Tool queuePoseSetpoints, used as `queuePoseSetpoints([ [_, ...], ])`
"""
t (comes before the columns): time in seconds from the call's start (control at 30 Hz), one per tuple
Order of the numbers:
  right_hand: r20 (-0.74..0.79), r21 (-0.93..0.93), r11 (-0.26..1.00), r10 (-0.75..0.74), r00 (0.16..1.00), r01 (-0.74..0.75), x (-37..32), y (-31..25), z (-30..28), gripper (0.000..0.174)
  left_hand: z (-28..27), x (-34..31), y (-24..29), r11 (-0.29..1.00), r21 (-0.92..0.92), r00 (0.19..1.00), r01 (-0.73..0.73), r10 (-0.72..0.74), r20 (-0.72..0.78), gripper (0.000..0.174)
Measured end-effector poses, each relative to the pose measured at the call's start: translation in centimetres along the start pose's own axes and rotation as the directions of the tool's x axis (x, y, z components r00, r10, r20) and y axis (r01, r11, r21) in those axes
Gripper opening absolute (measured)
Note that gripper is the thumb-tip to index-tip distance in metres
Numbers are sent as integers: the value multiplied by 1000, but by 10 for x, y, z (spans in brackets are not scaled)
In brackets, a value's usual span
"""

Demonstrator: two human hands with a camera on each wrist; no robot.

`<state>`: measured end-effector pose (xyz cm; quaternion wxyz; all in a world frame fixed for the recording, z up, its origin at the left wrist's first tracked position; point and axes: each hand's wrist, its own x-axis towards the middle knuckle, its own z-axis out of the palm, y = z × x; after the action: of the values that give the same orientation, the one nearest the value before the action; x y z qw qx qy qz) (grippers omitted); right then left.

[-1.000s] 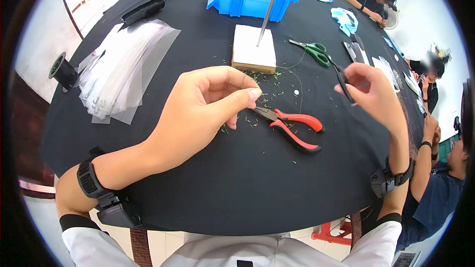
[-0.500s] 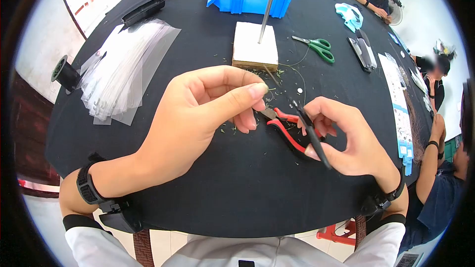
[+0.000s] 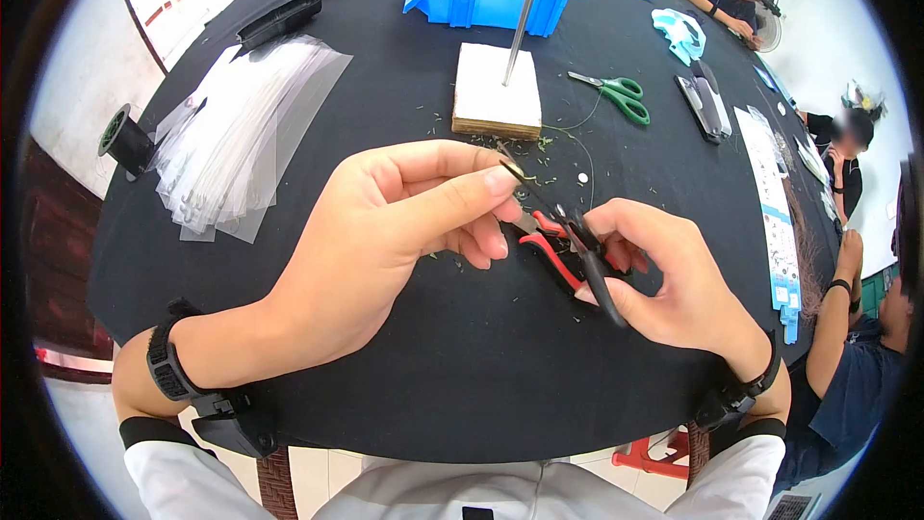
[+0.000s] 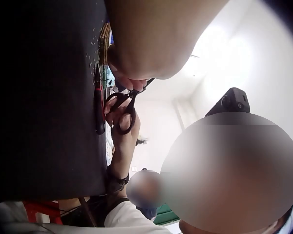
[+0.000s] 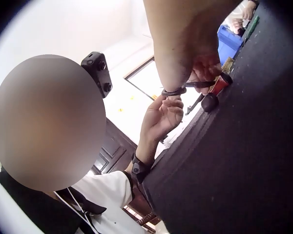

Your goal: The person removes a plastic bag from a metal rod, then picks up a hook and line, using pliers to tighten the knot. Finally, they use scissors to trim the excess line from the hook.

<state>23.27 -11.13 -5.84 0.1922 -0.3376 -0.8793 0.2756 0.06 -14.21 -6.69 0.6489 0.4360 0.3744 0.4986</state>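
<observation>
The left hand point(image 3: 385, 231) pinches a fine piece point(image 3: 513, 171), too small to name, between thumb and forefinger just above the pliers point(image 3: 551, 263) on the table point(image 3: 462, 376). The right hand point(image 3: 674, 279), a second ago well right of the pliers, has swung in over them gripping the scissors point(image 3: 589, 265). The blade tips now meet the pinch, and a cut looks lined up.

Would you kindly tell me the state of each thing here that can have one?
Left hand: pinching a tiny piece.
Right hand: holding small black metal scissors, tips at the left fingertips.
Red-handled metal pliers: lying flat, shut.
Green-handled scissors: lying flat, shut.
</observation>
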Motion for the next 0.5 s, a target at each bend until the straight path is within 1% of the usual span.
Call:
queuePoseSetpoints([
  [0.2,1,18,1000,-19,1000,19,-1,0,2,25,3,-1,2,999,-25,1000,24,-24,-10,18],
  [0.3,11,64,998,-5,1000,5,-1,0,3,22,3,-1,3,999,-28,999,36,-37,-13,18],
  [0.4,40,168,986,-7,999,1,0,5,5,21,3,-1,3,998,-45,999,44,-44,-5,18],
  [0.5,77,282,958,38,996,-58,0,6,5,21,3,0,3,997,-60,999,39,-39,2,17],
])
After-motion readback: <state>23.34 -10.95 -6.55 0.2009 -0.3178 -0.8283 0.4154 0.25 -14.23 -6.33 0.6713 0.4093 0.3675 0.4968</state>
